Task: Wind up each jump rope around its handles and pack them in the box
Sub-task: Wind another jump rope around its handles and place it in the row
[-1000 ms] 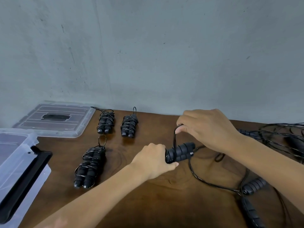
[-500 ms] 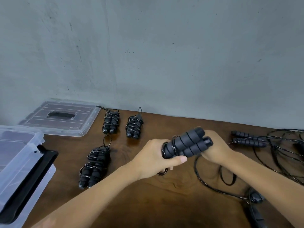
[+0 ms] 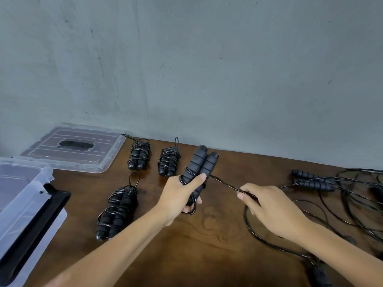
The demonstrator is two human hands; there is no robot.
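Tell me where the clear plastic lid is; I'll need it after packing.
The clear plastic lid lies flat at the table's far-left, against the wall, behind the clear box and left of a wound black rope bundle.

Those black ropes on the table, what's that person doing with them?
The person is winding a jump rope around its two handles. The left hand grips the pair of handles upright, and the right hand pinches the cord, pulled out to the side. Three wound bundles already lie on the wooden table. A tangle of loose ropes waits on the right. The clear box at the left edge and its lid sit apart.
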